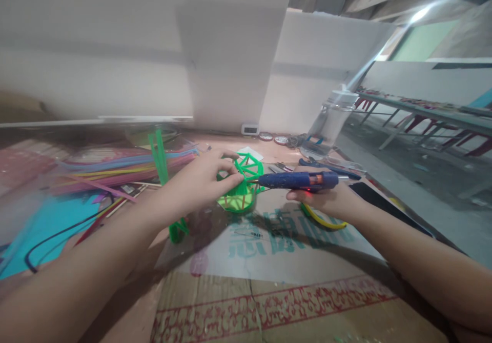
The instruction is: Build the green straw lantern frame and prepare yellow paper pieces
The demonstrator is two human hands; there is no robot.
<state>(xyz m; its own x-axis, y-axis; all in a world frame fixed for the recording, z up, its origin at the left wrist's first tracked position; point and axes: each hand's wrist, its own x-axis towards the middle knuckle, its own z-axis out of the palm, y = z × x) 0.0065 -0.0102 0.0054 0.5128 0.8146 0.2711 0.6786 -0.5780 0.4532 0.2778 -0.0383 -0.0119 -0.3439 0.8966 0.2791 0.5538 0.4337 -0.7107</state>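
Note:
My right hand (326, 197) is wrapped round a blue hot glue gun (286, 180) that points left, a red light glowing at its underside. Its nozzle comes close to a bright green pipe-cleaner frame (249, 167) with wheel-like spokes; whether it touches I cannot tell. The fingers of my left hand (219, 176) pinch the frame from the left. Below them lies its rounded lower part (238, 202), yellow-green with brown strips. Beneath my right hand a yellow curved handle (326, 220) rests on the printed sheet (246, 263).
On the left lie bundled coloured pipe cleaners (115, 171), with green stems (158, 156) standing upright. A clear plastic bottle (330, 120) stands at the back right. Dark-handled pliers (334, 168) lie behind my right hand, a black flat object (384, 207) to its right. A small white clock (250, 129) sits near the wall.

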